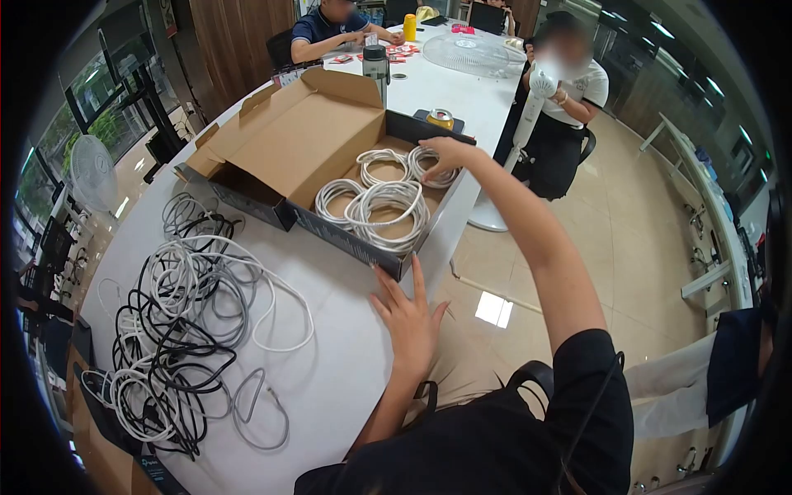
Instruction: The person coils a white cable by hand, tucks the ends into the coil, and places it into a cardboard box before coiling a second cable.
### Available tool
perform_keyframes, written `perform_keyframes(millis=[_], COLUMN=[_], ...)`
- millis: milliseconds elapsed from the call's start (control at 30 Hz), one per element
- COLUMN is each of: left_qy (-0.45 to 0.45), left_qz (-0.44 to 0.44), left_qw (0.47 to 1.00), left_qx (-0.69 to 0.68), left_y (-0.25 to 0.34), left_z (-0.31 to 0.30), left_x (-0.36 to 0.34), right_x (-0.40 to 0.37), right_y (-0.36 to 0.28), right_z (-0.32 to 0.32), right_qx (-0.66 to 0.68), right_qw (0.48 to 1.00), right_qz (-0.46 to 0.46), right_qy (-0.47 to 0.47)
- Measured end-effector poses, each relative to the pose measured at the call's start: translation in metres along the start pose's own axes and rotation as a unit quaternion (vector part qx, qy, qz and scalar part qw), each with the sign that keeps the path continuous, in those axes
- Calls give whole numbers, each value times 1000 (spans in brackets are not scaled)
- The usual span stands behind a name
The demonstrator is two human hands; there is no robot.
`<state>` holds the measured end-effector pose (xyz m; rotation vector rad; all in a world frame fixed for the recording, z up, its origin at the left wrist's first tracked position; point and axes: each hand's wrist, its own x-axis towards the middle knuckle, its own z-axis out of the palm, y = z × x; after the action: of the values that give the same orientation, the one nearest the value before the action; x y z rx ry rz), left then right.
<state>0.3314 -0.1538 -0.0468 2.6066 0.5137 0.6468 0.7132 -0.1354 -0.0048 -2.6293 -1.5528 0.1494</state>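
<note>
An open cardboard box [330, 235] with dark outer sides stands on the white table, its lid folded back. Inside lie several coiled white cables [386, 216]. My right hand [448, 157] reaches into the far right corner, its fingers and thumb bent around a coil of white cable [437, 175]. At the near corner of the box, my left hand [410, 326] has its fingers spread, the fingertips at the box's edge. Left of the box, a tangled heap of black, white and grey cables [177, 322] covers part of the table.
Behind the box stand a dark bottle [375, 70] and a yellow can [440, 118]. A fan grille [466, 56] lies farther back. One person [330, 33] sits at the far side; another [569, 91] holds a white fan part [536, 91]. A cardboard box [103, 441] is at lower left.
</note>
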Motion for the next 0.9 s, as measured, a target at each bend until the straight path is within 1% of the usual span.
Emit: perform_keyframes(millis=[33,67,167,200,300,333,433,500,567,633,667,800,900], left_qy=[5,8,13,11,8,6,-3,-9,-14,-12,-13,-4,-15], left_qz=[4,4,7,7,7,7,3,4,-1,4,4,1,5], left_qw=[1000,1000,1000,1000,1000,1000,1000,1000,1000,1000,1000,1000,1000], left_qx=[-2,-6,-7,-2,5,6,12,12,13,15,15,5,23], left_y=[-1,0,0,0,0,0,-1,1,1,2,2,0,0], left_z=[-1,-2,-1,-1,0,0,0,1,0,-1,-1,3,1], left_x=[0,0,-2,-2,-1,-1,-2,-1,0,0,1,1,0], right_x=[-5,-11,-24,-35,-17,-16,-19,-12,-6,-2,-4,-4,-7], right_y=[-3,-5,-14,-27,-19,-20,-39,-57,-67,-69,-66,-58,-49], right_z=[-8,-17,-37,-49,-39,-40,-41,-36,-35,-31,-29,-23,-19], right_qx=[35,46,-35,-16,-104,-75,-143,-218,-208,-208,-228,-218,-194], right_qw=[999,999,997,996,985,980,979,957,946,944,951,956,963], right_qz=[-13,8,48,60,92,116,108,147,182,183,159,144,135], right_qy=[8,-8,-52,-67,-98,-142,-102,-120,-170,-178,-132,-133,-130])
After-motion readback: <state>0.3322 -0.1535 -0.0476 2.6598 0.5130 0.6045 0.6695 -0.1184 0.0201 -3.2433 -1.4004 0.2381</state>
